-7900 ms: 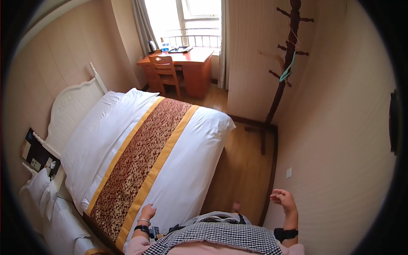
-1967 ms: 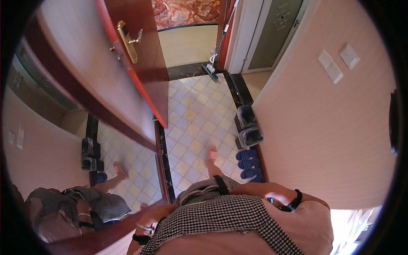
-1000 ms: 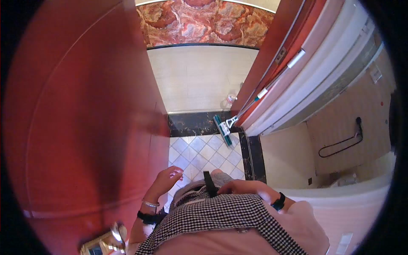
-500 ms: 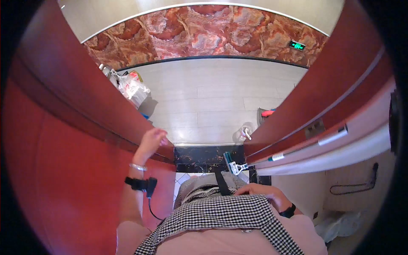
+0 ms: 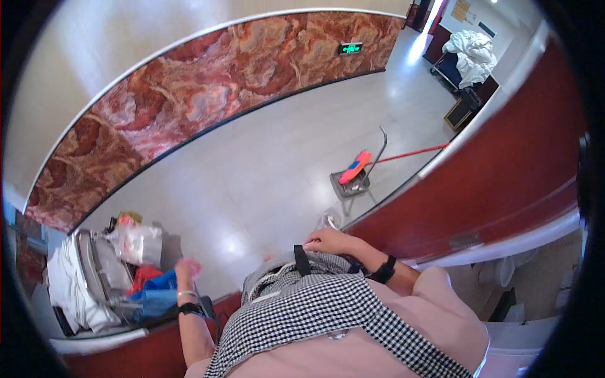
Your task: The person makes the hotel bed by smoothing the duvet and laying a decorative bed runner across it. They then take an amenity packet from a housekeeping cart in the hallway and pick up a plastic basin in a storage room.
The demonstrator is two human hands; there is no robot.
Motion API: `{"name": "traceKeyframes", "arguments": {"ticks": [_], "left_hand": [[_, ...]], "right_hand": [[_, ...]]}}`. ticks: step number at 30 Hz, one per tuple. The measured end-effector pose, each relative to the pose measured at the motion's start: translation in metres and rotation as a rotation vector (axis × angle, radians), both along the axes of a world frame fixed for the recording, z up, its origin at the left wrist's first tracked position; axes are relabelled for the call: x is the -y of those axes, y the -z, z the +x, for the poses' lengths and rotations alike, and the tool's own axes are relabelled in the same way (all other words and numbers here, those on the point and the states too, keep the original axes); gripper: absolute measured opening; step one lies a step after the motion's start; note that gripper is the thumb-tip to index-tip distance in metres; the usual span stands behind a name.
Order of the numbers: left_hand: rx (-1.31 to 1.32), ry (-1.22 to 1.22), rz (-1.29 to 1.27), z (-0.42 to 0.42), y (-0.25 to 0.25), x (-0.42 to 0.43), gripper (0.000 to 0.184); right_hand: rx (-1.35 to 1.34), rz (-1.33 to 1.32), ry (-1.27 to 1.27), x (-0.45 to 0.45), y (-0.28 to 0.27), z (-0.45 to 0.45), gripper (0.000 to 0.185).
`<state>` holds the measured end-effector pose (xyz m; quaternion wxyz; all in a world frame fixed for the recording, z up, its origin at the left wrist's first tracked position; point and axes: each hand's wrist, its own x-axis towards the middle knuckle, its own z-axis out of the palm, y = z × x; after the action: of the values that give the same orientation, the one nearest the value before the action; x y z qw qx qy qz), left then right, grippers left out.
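My left hand [image 5: 188,269] hangs at the lower left, smeared by motion, beside blue cloth or bags [image 5: 155,296] on a loaded cart [image 5: 93,268]. Whether its fingers hold anything is hidden by the blur. At the waist, my right hand [image 5: 328,242] lies in front of the checked apron [image 5: 309,309], close to a black strap [image 5: 301,259]. Its fingers look bent, and what they hold, if anything, cannot be made out.
A dustpan [image 5: 350,184] with a pink-orange broom head [image 5: 356,167] stands on the corridor floor. Farther right, white linen [image 5: 471,55] is heaped on a trolley. A marbled wall panel [image 5: 208,101] curves across, and a red door frame [image 5: 498,157] is at the right.
The view has moved from the room out through the doorway and turned right along the corridor. The cart and dustpan show more fully. My left hand has dropped lower; the squeegee-like mop has left the view.
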<state>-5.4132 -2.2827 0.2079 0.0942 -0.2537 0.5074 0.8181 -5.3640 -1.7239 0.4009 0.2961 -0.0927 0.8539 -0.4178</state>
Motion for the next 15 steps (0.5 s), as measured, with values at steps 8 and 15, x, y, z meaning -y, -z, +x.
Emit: {"name": "traceKeyframes", "arguments": {"ticks": [8, 15], "left_hand": [[0.432, 1.095, -1.123, -0.019, -0.017, -0.037, 0.031], [0.334, 0.15, -1.099, -0.126, -0.002, 0.014, 0.033]], "right_hand": [[0.215, 0.617, -0.334, -0.1, 0.222, -0.145, 0.018], [0.482, 0.663, -0.242, -0.089, 0.221, -0.36, 0.015]]}}
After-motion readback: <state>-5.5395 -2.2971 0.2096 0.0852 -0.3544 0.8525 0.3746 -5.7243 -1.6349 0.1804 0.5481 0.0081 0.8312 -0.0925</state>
